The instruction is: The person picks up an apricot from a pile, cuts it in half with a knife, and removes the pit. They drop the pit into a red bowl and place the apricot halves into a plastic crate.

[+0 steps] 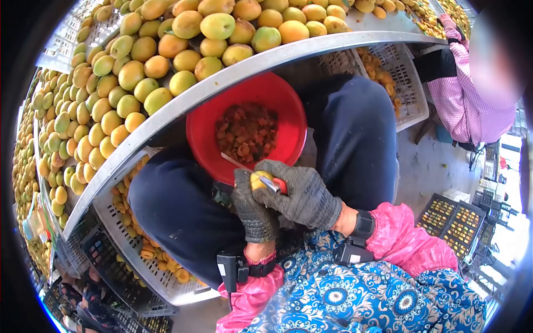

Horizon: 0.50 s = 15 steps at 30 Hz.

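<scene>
Grey floor (422, 166) is glimpsed at the right, while the top and left of the view are filled by one big table (250, 59), its curved metal rim loaded behind with yellow, orange and green fruits (189, 25), far too many to be counted! Below, one blue patterned garment (355, 294) is worn, and two bent knees in dark trousers (361, 127) are tucked near that rim. One other person (486, 125) in pink checks is partly caught at the far right.

Two white crates are spotted by the knees: the left crate (186, 288) and the right crate (411, 100), both stocked with orange fruit pieces. Between the knees, one red bowl (291, 125) is framed, its bottom covered by uncounted orange-brown pieces (247, 132).

And now two gloved hands, brought close together just at the bowl's near edge! By the left hand (252, 213), fingers curled in, one yellow fruit (257, 179) is gripped. By the right hand (305, 194), fingers closed round, one red-and-silver tool (272, 184) is held against that fruit. One thin pale strip (235, 162) is pointed over the bowl; whether it is joined to the tool cannot be told.
</scene>
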{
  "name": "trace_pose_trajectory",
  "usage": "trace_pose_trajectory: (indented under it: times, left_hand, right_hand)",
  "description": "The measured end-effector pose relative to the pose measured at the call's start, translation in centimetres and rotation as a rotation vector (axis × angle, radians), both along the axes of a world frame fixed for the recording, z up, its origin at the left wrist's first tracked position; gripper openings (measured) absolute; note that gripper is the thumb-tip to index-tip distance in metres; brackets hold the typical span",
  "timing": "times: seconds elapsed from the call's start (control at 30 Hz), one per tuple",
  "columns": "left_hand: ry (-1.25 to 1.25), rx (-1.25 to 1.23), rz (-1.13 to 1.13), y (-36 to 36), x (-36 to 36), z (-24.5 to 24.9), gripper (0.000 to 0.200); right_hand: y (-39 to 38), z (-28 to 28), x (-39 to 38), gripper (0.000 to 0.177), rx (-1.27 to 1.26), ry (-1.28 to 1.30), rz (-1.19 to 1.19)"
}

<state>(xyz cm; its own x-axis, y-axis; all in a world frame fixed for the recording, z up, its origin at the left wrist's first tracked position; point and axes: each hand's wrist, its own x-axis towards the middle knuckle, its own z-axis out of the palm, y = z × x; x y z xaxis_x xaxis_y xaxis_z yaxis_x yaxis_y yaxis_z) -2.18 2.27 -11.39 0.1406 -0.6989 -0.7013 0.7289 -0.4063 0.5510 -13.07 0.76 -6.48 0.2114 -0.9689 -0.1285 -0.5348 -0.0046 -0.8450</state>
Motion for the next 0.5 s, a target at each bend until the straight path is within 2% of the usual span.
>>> trace_pose_trajectory:
  times: [0.03,0.1,0.17,0.2,0.27,0.3,0.33,0.37,0.4,0.43,0.47,0.5]
  left_hand:
    - [-0.082,-0.074,0.014,-0.1,-0.2,-0.1,0.03]
    - [-0.054,-0.094,0.063,-1.0,-0.9,0.2,0.03]
    - [-0.305,-0.095,0.029,-1.1,-1.1,0.2,0.035]
    - [-0.304,-0.096,0.029,-1.3,-1.2,0.1,0.035]
    - [-0.466,-0.083,-0.017,-1.2,-1.6,-0.6,0.04]
    - [-0.461,-0.086,-0.018,-0.7,-1.7,-2.0,0.04]
    - [-0.752,-0.145,-0.142,0.3,-1.6,-4.0,0.04]
    - [-1.039,-0.206,-0.268,0.1,-1.7,-4.2,0.041]
    - [-1.032,-0.211,-0.267,0.1,-1.8,-4.1,0.041]
    - [-0.77,-0.176,-0.216,-0.7,-1.7,-2.1,0.042]
    - [-0.512,-0.143,-0.162,-1.2,-1.5,-0.7,0.044]
    - [-0.514,-0.152,-0.157,-1.5,-1.4,-0.1,0.044]
  right_hand:
    - [0.0,-0.2,0.1,0.047,0.039,-0.06,-0.021]
    - [-0.8,-0.5,0.0,0.047,0.096,-0.173,-0.059]
    - [-1.1,-0.3,0.0,0.045,0.174,-0.147,-0.076]
    - [-1.2,-0.5,0.0,0.043,0.204,-0.174,-0.096]
    - [-1.5,-1.2,-0.1,0.042,0.235,-0.199,-0.115]
    - [-1.8,-1.7,-0.2,0.038,0.36,-0.293,-0.217]
    - [-2.0,-1.9,-0.1,0.035,0.484,-0.392,-0.318]
    - [-2.3,-1.8,-0.2,0.035,0.48,-0.39,-0.32]
    - [-2.5,-1.6,-0.4,0.032,0.521,-0.492,-0.358]
    - [-2.6,-1.4,-0.5,0.033,0.562,-0.597,-0.392]
    - [-2.6,-1.2,-0.4,0.029,0.566,-0.871,-0.516]
    - [-2.8,-0.5,-0.9,0.029,0.559,-0.873,-0.509]
